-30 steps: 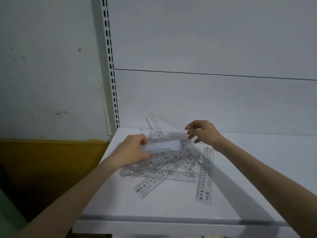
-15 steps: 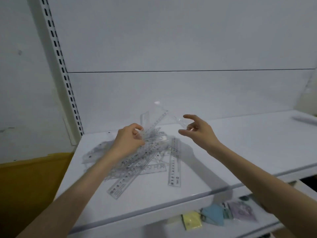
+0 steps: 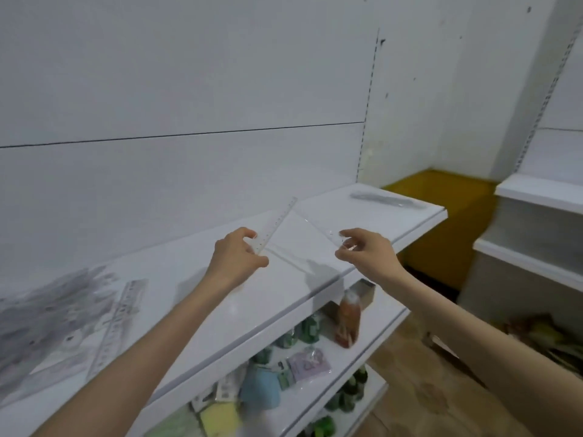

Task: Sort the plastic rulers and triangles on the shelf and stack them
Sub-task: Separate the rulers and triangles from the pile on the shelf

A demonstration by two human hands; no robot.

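A white wall [image 3: 189, 74] is filling the upper frame, with a slotted upright [image 3: 367, 111] running down right of centre. The white shelf [image 3: 220, 313] is slanting from lower left to the right of centre. A lower shelf [image 3: 372, 339] beneath it is carrying a blurred orange bottle [image 3: 347, 320], a blue packet [image 3: 262, 389] and a yellow packet [image 3: 217, 419]. A yellow block [image 3: 441, 222] is sitting at right, beside another white unit [image 3: 536, 241]. A blurred pile [image 3: 47, 313] of clear rulers and triangles is lying at the left edge on the shelf, with one ruler [image 3: 116, 323] stretching along its right side; a second stack [image 3: 386, 199] is lying at the shelf's far right end. Scale marks are showing on the rulers, but nothing is reading clearly.

Both forearms are reaching up from the bottom edge. The left hand [image 3: 236, 260] is pinching a clear ruler [image 3: 274, 225] by its lower end, tilting it up to the right above the shelf. The right hand [image 3: 366, 253] is gripping a clear piece [image 3: 321, 230] at the fingertips, its shape hard to tell.
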